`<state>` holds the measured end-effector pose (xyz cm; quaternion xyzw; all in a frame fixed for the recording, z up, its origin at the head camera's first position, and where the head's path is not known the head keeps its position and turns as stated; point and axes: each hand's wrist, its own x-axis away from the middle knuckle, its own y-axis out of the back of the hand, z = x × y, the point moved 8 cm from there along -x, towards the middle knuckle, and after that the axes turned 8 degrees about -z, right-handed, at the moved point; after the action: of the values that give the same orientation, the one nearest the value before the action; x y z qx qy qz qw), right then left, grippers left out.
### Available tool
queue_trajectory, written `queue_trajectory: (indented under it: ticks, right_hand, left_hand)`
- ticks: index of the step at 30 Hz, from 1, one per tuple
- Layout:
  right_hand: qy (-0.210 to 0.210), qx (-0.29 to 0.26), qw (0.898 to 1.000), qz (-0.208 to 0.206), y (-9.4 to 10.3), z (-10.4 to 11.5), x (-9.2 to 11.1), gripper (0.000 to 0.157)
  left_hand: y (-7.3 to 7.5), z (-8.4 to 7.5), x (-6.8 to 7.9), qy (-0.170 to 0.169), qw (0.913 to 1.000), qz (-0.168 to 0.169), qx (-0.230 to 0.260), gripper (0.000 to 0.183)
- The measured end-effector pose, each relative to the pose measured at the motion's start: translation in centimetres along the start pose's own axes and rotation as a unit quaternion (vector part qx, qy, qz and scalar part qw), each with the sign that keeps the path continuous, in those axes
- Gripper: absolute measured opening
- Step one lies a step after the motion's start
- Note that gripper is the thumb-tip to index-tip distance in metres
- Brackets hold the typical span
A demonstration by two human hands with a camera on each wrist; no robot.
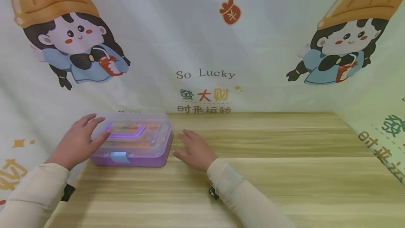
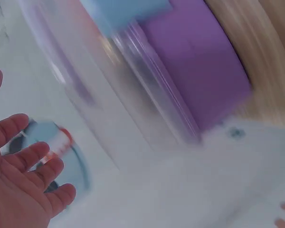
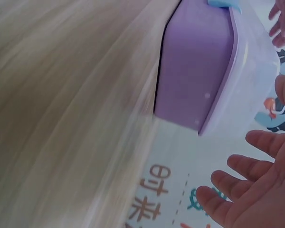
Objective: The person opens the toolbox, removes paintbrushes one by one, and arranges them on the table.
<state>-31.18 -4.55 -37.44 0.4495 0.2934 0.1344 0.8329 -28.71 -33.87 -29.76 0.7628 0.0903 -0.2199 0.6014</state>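
A rectangular purple plastic box (image 1: 143,161) with a clear lid (image 1: 142,116) and a pale blue latch (image 1: 119,156) is set at the back left of the wood-grain worktop (image 1: 284,185). Its left end is partly covered, in the head view, by the left hand (image 1: 78,143); the right hand (image 1: 197,150) is held just beside its right end. On both hands, the fingers (image 2: 35,153) are loosely spread.
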Motion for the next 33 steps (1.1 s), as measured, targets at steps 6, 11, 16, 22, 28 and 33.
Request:
queue_trajectory:
  ticks: [6,11,16,22,28,33]
  right_hand:
    - [-0.003,-0.047,0.999,-0.021,-1.3,1.1,-1.6,0.064]
    - [-0.007,-0.081,0.996,-0.041,-2.3,2.4,-2.6,0.063]
    - [-0.03,-0.116,0.992,-0.05,-3.0,3.0,-3.3,0.072]
    - [-0.093,-0.184,0.977,-0.062,-3.4,2.4,-3.9,0.078]
    - [-0.162,-0.24,0.954,-0.084,-4.1,2.2,-4.5,0.087]
    - [-0.199,-0.264,0.938,-0.106,-4.4,2.5,-4.6,0.089]
  left_hand:
    - [-0.3,3.9,-0.7,0.034,0.9988,0.034,0.012,0.069]
    - [-1.1,5.5,-0.6,0.062,0.9964,0.055,0.02,0.071]
    - [-2.0,6.5,-0.5,0.075,0.9941,0.077,0.018,0.075]
    - [-3.6,6.7,-0.4,0.075,0.9914,0.102,0.034,0.079]
    - [-4.1,6.2,-0.1,0.072,0.9907,0.095,0.066,0.073]
    - [-4.3,6.3,0.0,0.077,0.9903,0.1,0.058,0.074]
